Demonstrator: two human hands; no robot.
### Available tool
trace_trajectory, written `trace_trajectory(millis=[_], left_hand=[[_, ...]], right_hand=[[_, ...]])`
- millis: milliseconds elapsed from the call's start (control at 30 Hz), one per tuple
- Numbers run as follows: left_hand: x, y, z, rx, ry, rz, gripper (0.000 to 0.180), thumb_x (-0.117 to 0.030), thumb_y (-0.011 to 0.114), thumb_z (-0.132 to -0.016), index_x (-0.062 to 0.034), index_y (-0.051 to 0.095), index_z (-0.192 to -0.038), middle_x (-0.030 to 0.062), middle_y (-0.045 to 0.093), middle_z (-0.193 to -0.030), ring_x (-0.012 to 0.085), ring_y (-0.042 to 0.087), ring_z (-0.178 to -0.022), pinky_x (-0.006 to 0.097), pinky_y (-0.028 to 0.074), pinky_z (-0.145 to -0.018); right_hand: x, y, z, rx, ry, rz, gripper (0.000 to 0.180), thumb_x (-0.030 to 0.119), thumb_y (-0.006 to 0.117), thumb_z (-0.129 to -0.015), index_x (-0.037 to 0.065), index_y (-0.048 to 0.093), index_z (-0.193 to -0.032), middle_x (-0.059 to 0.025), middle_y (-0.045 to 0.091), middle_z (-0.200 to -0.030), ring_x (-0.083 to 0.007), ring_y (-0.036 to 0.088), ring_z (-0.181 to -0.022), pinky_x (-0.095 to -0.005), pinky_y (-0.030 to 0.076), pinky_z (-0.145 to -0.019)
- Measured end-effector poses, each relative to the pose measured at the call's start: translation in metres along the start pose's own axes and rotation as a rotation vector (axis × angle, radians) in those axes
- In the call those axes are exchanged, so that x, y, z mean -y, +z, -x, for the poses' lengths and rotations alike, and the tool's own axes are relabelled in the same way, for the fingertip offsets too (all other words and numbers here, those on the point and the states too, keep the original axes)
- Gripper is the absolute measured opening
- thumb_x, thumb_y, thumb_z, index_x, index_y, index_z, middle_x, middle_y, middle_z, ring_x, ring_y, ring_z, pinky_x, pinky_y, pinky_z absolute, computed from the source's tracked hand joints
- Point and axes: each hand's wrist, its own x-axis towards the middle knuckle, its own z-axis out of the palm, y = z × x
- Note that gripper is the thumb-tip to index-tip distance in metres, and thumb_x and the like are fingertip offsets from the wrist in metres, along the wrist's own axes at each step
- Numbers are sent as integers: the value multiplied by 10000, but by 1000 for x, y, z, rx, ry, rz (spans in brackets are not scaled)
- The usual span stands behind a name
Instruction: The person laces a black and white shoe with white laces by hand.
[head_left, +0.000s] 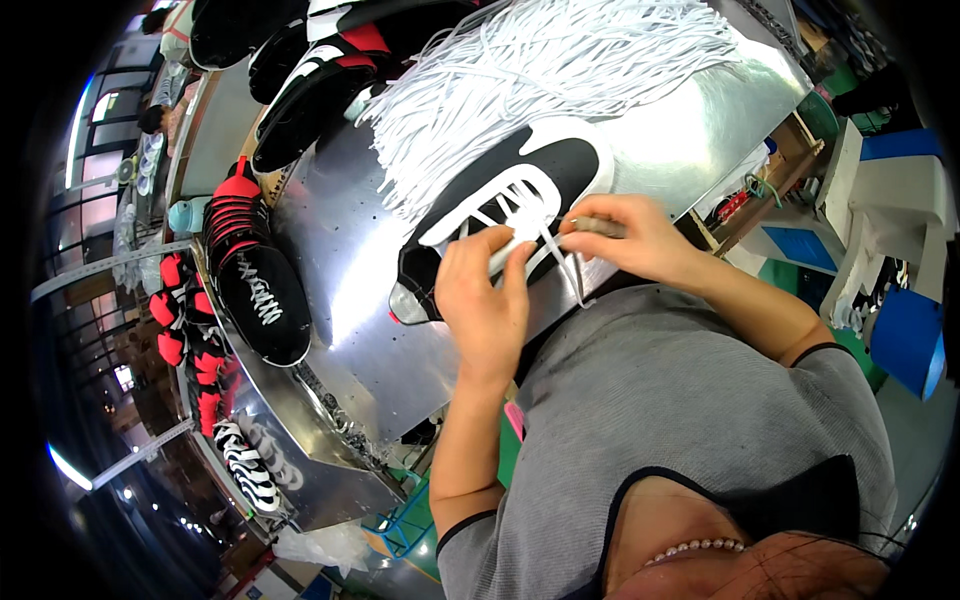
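Note:
A black and white shoe upper [570,160] lies on the metal table in front of me. White lace [519,203] crosses its opening, and a loose white lace end [576,280] dangles at the near side. My left hand [485,300] is closed, thumb and fingers pinching the white eyelet edge of the upper. Close by on the right, my right hand [640,240] grips a short tan-grey tool handle [598,227] beside the lace. The working end of that tool is too blurred to make out.
A big pile of white laces [540,65] spreads beyond the upper on the metal table [345,395]. Black and red shoe uppers [262,295] stand at the left, with more black, white and red ones [318,95] at the far left. Blue and white bins [905,340] stand to the right.

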Motion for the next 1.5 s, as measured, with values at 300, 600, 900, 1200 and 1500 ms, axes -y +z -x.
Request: trace_trajectory(millis=[300, 600, 900, 1200, 1500], left_hand=[[1, -9, 2, -102, 70, 69, 168, -47, 745, -791, -17, 679, -943, 110, 640, -832, 294, 610, -757, 374, 463, -686], [30, 5, -7, 270, -251, 151, 186, -156, 682, -880, -22, 694, -1008, 147, 650, -865, 304, 635, -788, 370, 484, -727], [28, 2, -13, 320, -293, 257, 247, -159, 768, -812, -5, 699, -992, 132, 692, -885, 231, 667, -806, 319, 497, -769], [26, 15, -13, 249, -288, 222, 242, -172, 812, -758, -15, 677, -885, 99, 696, -822, 224, 665, -751, 318, 501, -723], [25, 19, -14, 201, -124, -99, 269, -250, 821, -740, -56, 650, -815, 100, 668, -768, 301, 638, -700, 379, 485, -646]], right_hand=[[3, 3, 24, 500, -54, 48, 156, 162, 686, -905, 14, 637, -915, 8, 614, -895, -64, 534, -822, -255, 444, -753], [20, 3, -45, 56, -145, 3, 118, 92, 630, -939, 0, 632, -1013, -15, 632, -904, -53, 556, -827, -219, 456, -726], [17, 2, -57, 59, -178, 16, 136, 120, 642, -940, 7, 634, -1017, -14, 649, -853, -58, 571, -758, -224, 458, -670], [4, 6, -63, -20, -198, 256, 182, 125, 670, -918, 18, 615, -1055, -20, 646, -850, -83, 587, -768, -236, 484, -705], [5, -7, -14, 72, -57, 180, 160, 181, 592, -955, 38, 542, -1006, -123, 678, -844, -272, 666, -750, -355, 499, -660]])
